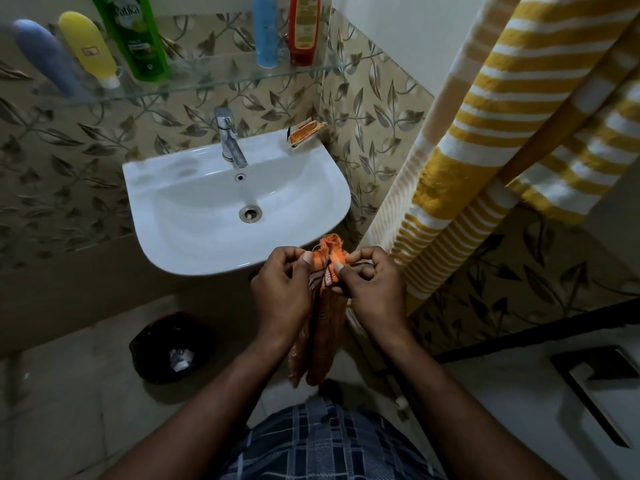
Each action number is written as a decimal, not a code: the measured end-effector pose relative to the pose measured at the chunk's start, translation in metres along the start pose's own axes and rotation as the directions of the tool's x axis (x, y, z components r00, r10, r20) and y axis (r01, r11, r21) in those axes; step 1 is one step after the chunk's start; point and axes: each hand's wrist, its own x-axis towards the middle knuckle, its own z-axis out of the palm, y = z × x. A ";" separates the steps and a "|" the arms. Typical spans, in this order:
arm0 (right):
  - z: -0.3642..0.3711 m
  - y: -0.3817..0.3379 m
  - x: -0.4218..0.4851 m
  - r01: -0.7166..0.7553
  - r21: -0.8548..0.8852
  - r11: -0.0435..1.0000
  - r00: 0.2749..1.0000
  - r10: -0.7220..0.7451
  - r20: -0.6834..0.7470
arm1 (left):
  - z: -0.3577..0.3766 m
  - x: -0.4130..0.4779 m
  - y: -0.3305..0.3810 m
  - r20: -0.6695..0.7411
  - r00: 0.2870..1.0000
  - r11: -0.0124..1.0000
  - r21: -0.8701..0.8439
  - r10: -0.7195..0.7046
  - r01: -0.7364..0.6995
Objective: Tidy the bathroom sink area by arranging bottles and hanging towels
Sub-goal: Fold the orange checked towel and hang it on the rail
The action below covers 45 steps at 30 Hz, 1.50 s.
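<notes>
1. Left hand (280,285): I log its fingers (293,255) curled, thumb and forefinger pinching the top edge of the orange towel (323,327).
2. Right hand (375,289): fingers curled likewise, pinching the same edge just beside the left pinch, so the two hands nearly meet.
3. Orange towel: checked weave at the top, with a bunched tuft standing up between the two pinches. The rest hangs straight down below the fingers in narrow folds (how many, I cannot tell from my feed).
4. Sink (194,261): white and wall-mounted, its front rim just beyond the fingers and to their left.
5. Tap (230,140): chrome, at the back of the sink, farther beyond the fingers.
6. Soap packet (306,131): orange, on the sink's back right corner, straight beyond the fingers.
7. Glass shelf (207,83): on the leaf-patterned wall above the tap, well beyond the fingers.
8. Bottles on the shelf, left of the fingers: blue-grey tube (45,57), yellow tube (88,48) standing cap-down, green bottle (135,36).
9. Bottles on the shelf, straight ahead of the fingers: light blue bottle (265,29) and red bottle (304,29), both upright and side by side.
10. Striped towel (502,150): yellow and white, hanging near the right hand on its right.
11. Bin (169,348): dark, on the floor below and left of the left hand, with white scraps inside.
</notes>
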 end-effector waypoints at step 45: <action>0.016 -0.007 -0.007 -0.239 0.262 0.935 0.966 0.255 -0.031 | -0.007 -0.002 -0.013 0.151 0.831 0.719 0.435 0.535 -0.542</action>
